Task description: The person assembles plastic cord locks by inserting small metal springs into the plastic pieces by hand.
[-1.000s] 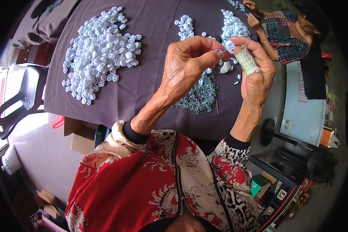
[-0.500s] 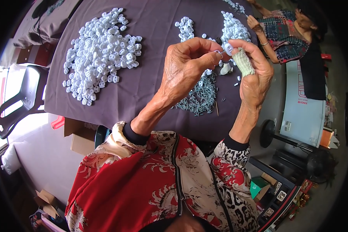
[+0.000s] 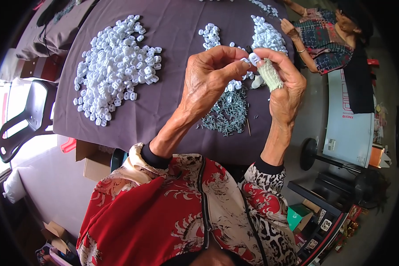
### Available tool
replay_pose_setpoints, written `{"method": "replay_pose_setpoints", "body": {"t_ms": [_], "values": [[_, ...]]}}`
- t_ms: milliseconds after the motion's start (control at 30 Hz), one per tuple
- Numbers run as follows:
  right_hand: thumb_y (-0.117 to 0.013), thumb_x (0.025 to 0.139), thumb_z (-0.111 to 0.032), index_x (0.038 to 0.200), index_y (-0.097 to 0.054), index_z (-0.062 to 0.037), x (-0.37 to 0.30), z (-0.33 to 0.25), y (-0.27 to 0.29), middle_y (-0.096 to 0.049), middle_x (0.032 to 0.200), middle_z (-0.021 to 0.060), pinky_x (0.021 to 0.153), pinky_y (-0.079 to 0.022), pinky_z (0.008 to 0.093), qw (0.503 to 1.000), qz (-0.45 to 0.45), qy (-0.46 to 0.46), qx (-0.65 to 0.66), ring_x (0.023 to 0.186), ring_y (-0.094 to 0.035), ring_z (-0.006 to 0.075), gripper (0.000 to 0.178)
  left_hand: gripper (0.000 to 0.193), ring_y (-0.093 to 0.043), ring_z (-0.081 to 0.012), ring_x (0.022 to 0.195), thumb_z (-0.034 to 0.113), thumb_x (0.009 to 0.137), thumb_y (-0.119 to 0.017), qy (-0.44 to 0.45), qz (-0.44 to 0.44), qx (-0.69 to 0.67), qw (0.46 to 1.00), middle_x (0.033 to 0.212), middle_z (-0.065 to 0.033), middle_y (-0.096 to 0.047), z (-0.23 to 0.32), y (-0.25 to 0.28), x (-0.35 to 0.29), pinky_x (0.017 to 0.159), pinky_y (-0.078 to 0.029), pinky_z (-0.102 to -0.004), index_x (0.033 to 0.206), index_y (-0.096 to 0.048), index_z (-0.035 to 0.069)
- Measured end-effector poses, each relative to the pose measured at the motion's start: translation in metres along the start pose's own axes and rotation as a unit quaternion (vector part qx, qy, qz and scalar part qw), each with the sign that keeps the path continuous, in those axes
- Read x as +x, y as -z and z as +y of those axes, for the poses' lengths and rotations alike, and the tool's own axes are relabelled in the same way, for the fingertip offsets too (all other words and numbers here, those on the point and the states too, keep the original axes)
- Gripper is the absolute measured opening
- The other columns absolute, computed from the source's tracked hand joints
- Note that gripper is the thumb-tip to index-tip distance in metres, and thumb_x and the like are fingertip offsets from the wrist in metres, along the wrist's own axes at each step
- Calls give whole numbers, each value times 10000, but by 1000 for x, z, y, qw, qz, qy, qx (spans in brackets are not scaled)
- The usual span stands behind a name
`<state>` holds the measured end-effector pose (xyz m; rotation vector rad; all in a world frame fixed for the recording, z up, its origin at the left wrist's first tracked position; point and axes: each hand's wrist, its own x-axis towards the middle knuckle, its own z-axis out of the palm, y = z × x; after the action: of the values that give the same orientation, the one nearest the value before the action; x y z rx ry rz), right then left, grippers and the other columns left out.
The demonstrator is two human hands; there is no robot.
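Observation:
My left hand point(image 3: 206, 75) is closed in a pinch, thumb against forefinger, with a small whitish bit at the tips. Its exact shape is partly hidden by the fingers. Close beside it, my right hand point(image 3: 289, 86) grips a small white plastic piece point(image 3: 254, 59) between forefinger and thumb. A pale green knitted finger cover point(image 3: 270, 75) wraps the right thumb. Both hands are held above the table, fingertips nearly touching. Beneath them lies a heap of small grey-green screw-like pins point(image 3: 228, 113), with a few white pieces at its upper edge.
A large pile of white two-holed pieces point(image 3: 115, 66) covers the left of the dark tablecloth point(image 3: 164, 128). Smaller white piles point(image 3: 268, 35) lie beyond my hands. A thin stick point(image 3: 248, 127) rests by the pins. Another person point(image 3: 328, 40) sits at the far right; a black chair point(image 3: 31, 115) stands left.
Both hands have shifted slightly left. The dark thin bit seen between the left fingertips and the white piece no longer shows, and the fingertips are closer together.

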<state>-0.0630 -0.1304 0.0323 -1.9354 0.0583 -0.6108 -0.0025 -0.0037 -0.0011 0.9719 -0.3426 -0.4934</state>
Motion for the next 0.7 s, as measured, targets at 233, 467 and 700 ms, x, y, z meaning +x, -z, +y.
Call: {"method": "replay_pose_setpoints", "body": {"t_ms": [233, 467, 700], "values": [[-515, 747, 73, 957, -607, 9, -1, 2, 3, -605, 824, 33, 680, -450, 198, 1000, -2, 5, -12, 740, -577, 90, 238, 149, -505, -55, 619, 101, 773, -615, 29, -18, 16, 999, 724, -61, -632, -3, 1, 2, 578, -424, -195, 838, -616, -33], [-533, 780, 24, 960, -600, 38, -2, 1, 1, -579, 852, 31, 708, -417, 187, 999, -14, 13, -41, 790, -541, 78, 192, 145, -527, -73, 619, 88, 771, -617, 28, -5, 13, 1000, 666, -44, -596, -5, -2, 1, 579, -426, -199, 834, -621, -43], [-486, 712, 103, 934, -607, 6, -3, 7, 2, -610, 847, 69, 722, -452, 228, 997, -13, 26, -68, 806, -582, 135, 271, 148, -544, -96, 615, 85, 775, -627, 41, 5, -15, 999, 677, -62, -605, -5, -3, 2, 593, -448, -219, 839, -625, -48]]}}
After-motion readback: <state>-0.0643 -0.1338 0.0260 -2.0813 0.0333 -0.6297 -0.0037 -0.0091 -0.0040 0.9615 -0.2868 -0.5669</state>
